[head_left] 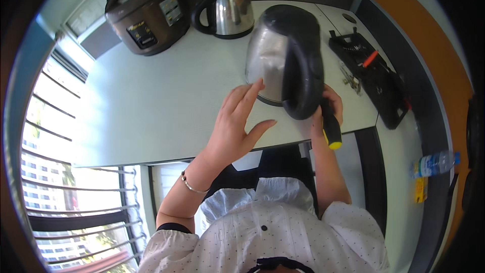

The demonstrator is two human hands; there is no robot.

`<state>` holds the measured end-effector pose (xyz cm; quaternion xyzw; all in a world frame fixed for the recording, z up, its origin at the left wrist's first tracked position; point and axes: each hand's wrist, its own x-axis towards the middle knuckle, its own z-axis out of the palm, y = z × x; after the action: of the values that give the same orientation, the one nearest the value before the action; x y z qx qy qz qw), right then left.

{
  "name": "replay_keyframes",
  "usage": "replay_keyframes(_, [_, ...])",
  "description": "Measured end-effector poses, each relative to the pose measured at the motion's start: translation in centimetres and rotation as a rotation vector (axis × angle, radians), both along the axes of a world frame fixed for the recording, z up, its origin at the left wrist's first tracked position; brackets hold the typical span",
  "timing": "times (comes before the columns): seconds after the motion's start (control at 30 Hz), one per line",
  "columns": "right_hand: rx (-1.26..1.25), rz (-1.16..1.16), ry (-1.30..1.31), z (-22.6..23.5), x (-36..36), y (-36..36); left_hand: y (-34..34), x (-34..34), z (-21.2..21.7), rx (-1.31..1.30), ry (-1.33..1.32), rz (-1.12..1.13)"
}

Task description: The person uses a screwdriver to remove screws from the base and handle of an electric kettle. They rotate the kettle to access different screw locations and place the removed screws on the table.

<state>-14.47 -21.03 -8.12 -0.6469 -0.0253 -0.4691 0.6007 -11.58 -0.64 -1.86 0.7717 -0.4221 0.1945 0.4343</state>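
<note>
A large electric kettle (269, 59) with a silver body and a black lid and handle is directly in front of me, its handle turned my way. Beside its left side my left hand (233, 116) is open, fingers raised and thumb spread; a fingertip overlaps the kettle's body, and whether it touches I cannot tell. At the kettle's lower right, my right hand (333, 102) is closed round a screwdriver (331, 130) with a black handle and yellow end. The handle end points toward me. The kettle hides the screwdriver's tip and part of that hand.
A brown rice cooker (146, 17) and a smaller silver kettle (233, 12) stand at the back of the white table (151, 106). To the right lie a black tool case (381, 83), a red-handled tool (370, 59) and small metal bits (350, 78). A plastic bottle (434, 164) lies farther right.
</note>
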Motion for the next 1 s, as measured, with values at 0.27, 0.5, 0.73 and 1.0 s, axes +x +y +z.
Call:
replay_keyframes(0.27, [0.051,0.001,0.078,-0.1,-1.0,-0.6,-4.9,0.4,2.0,0.177,-0.179,-0.128])
replay_keyframes(0.5, [0.063,0.038,0.068,0.1,-1.4,-0.7,-6.1,1.2,-1.2,0.106,-0.129,-0.193])
replay_keyframes(0.73, [-0.009,-0.039,0.099,-0.8,-1.4,-2.2,-4.6,0.3,-0.4,-0.201,0.250,-0.251])
replay_keyframes(1.0, [0.138,0.100,0.079,2.0,-2.7,-2.7,-1.7,1.7,2.9,-0.396,0.359,-0.269])
